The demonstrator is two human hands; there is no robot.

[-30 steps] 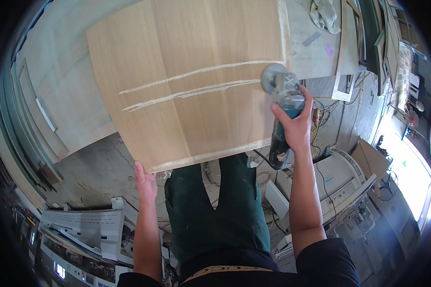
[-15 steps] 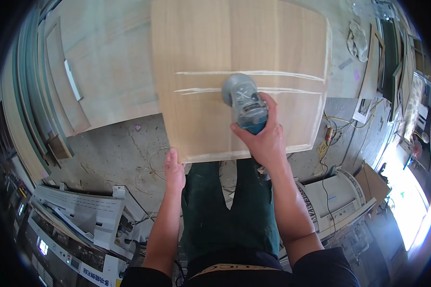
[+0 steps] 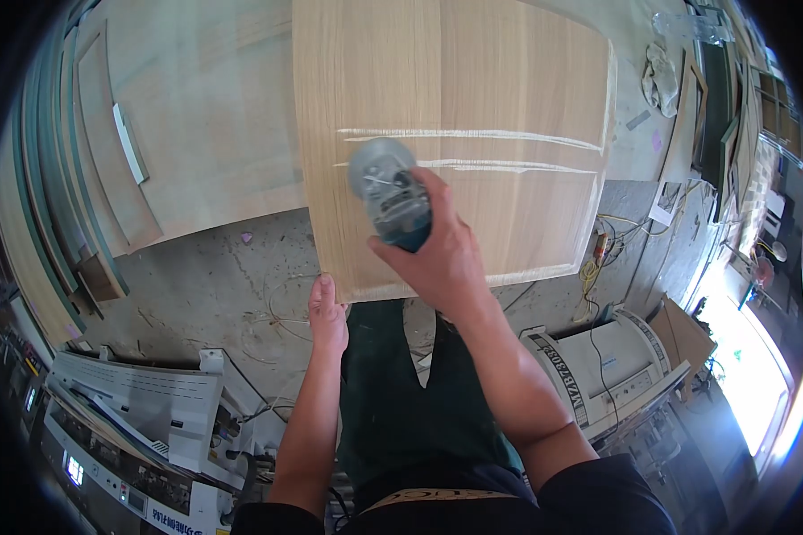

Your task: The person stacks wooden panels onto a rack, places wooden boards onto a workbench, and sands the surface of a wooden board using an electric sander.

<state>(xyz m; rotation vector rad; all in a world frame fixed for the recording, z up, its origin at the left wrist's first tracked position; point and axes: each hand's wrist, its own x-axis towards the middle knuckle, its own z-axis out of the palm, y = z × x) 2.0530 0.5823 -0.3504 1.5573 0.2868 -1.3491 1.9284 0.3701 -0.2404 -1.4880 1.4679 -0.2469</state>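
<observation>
A pale wood-grain board [image 3: 500, 218] lies in front of me, with whitish strips running across it and along its edges. My right hand [image 3: 446, 245] is wrapped round a handheld power sander [image 3: 391, 198] with a round grey head and a dark teal rear end. The sander's head rests over the left part of the lower strip. At the board's near left corner, my left hand [image 3: 327, 316] grips the edge with the thumb on top; its other fingers are partly hidden beneath.
Under the board is a wide pale sheet surface [image 3: 214, 116]. Long panels [image 3: 49, 178] lean at the left. Machines [image 3: 598, 366] stand on both sides of my legs. Cables [image 3: 589, 276] lie on the floor at right, and a crumpled cloth [image 3: 660, 80] lies at the far right.
My right hand has slid the sander to the left along the strips. My left hand stays on the board's near left corner, and the view has shifted slightly.
</observation>
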